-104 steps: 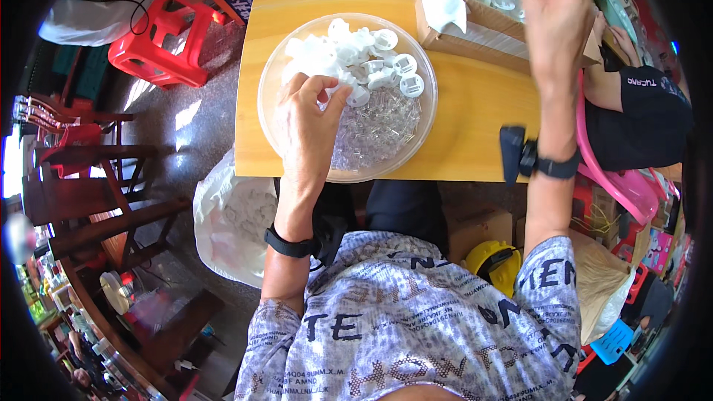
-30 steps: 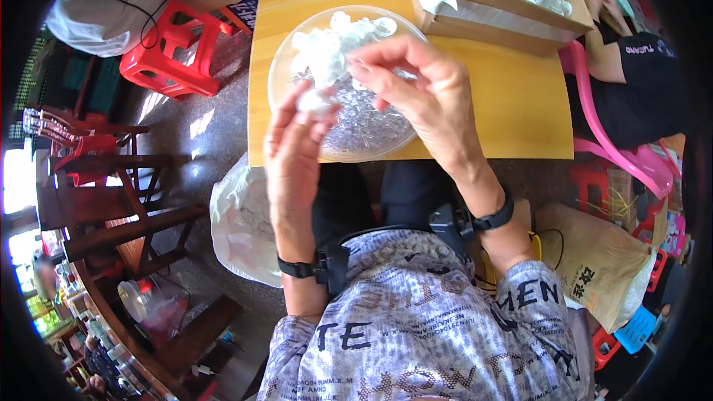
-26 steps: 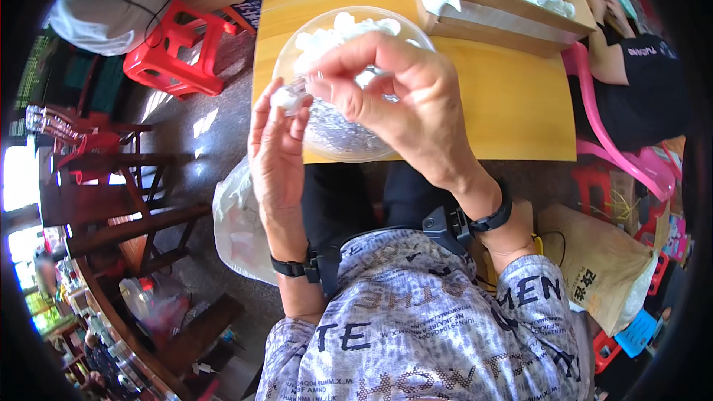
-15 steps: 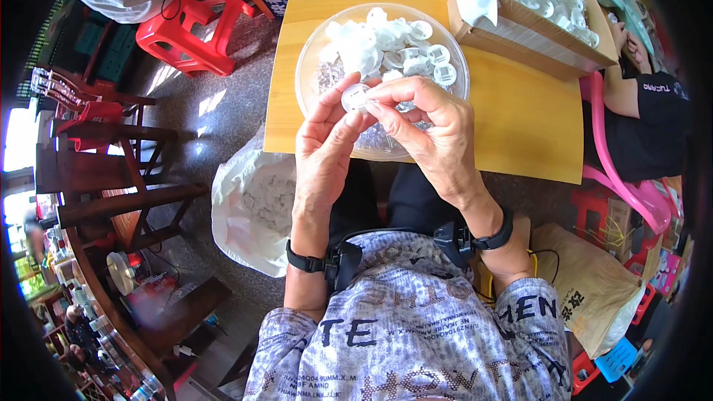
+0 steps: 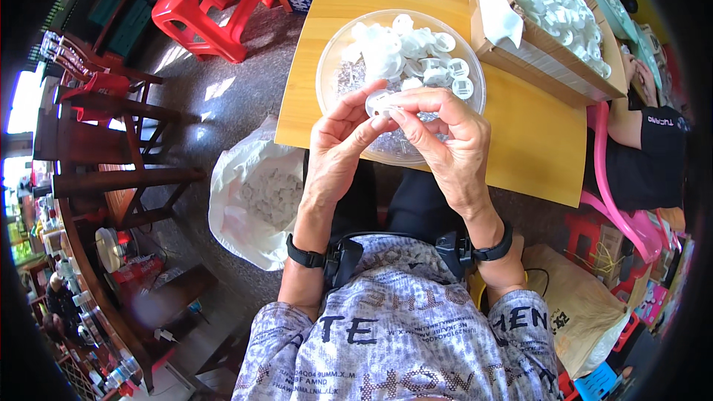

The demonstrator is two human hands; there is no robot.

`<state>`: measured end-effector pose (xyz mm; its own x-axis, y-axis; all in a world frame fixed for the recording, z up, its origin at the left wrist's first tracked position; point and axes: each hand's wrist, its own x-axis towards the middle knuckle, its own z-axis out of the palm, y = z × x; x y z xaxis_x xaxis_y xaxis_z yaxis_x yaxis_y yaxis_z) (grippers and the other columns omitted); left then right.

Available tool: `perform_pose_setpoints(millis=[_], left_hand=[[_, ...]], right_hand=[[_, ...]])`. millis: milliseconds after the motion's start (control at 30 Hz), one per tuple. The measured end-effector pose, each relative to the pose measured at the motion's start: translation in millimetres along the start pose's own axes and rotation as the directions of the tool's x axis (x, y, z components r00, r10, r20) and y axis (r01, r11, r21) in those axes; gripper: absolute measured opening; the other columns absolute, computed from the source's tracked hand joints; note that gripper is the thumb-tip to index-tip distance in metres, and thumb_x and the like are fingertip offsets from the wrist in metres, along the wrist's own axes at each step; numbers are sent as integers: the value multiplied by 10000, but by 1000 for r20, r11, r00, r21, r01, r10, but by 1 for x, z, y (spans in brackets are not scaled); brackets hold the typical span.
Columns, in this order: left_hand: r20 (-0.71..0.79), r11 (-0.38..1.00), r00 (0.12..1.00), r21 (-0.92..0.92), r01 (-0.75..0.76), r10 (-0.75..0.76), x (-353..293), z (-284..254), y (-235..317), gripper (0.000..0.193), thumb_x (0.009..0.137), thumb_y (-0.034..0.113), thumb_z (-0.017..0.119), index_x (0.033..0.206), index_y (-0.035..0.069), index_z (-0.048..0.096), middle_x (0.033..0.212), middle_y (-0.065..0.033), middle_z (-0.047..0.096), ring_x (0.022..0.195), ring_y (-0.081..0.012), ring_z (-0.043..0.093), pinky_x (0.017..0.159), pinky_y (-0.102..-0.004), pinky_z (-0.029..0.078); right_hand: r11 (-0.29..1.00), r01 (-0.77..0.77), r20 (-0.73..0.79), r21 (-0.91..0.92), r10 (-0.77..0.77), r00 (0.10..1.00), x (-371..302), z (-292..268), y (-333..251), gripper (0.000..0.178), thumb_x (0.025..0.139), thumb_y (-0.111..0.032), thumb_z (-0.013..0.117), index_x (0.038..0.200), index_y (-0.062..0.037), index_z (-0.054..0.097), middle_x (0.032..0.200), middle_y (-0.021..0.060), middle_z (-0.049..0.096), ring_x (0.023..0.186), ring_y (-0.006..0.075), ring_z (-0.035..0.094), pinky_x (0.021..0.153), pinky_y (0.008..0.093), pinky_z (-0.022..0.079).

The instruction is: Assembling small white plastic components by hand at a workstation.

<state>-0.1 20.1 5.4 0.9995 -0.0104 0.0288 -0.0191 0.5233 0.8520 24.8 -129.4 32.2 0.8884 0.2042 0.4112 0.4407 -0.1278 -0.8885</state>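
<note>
Above a round clear plastic basin (image 5: 322, 67), my two hands meet at a small white round plastic piece (image 5: 376, 103). My left hand (image 5: 336, 147) pinches it between thumb and forefinger from the left. From the right, the thumb and forefinger of my right hand (image 5: 454, 147) close at its edge; whether they also hold a tiny part there is hidden. In the basin lie a heap of similar white plastic pieces (image 5: 397, 50) and many small clear, shiny pieces (image 5: 350, 76). My hands cover the basin's near side.
The basin stands on a yellow wooden table (image 5: 531, 137). A cardboard box (image 5: 546, 48) of white pieces is at the back right. Beside the table's left edge sits an open white sack (image 5: 223, 204) on the floor. Another person's arm (image 5: 627, 128) shows at right; a red stool (image 5: 194, 18) stands far left.
The view has shifted, so the table and basin appear farther right. My fingers stay on the white round plastic piece, which looks slightly more tilted.
</note>
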Motion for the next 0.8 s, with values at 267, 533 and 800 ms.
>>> perform_pose_setpoints(millis=[267,533,800], left_hand=[[7,1000,1000,-25,19,-19,-1,-3,1,450,885,86,651,1299,-16,509,1085,-105,641,941,-141,624,886,-293,489],[18,999,1000,40,4,-5,-2,-6,2,467,882,109,662,1305,-12,508,1041,-88,652,900,-135,637,874,-289,491],[59,998,998,63,10,-14,-3,-11,3,474,886,144,662,1311,-3,512,1015,-83,661,892,-138,639,856,-292,501]], right_hand=[[999,-3,15,35,3,1000,-1,1,-2,116,844,-17,665,954,-52,655,920,51,673,783,116,660,607,237,551],[1000,5,10,10,-5,1000,-1,1,-4,107,854,-10,654,955,-45,651,917,56,675,775,125,674,608,233,550],[996,-50,35,79,48,998,-3,-3,-8,97,846,12,651,936,-22,642,902,58,675,772,134,686,615,247,570]])
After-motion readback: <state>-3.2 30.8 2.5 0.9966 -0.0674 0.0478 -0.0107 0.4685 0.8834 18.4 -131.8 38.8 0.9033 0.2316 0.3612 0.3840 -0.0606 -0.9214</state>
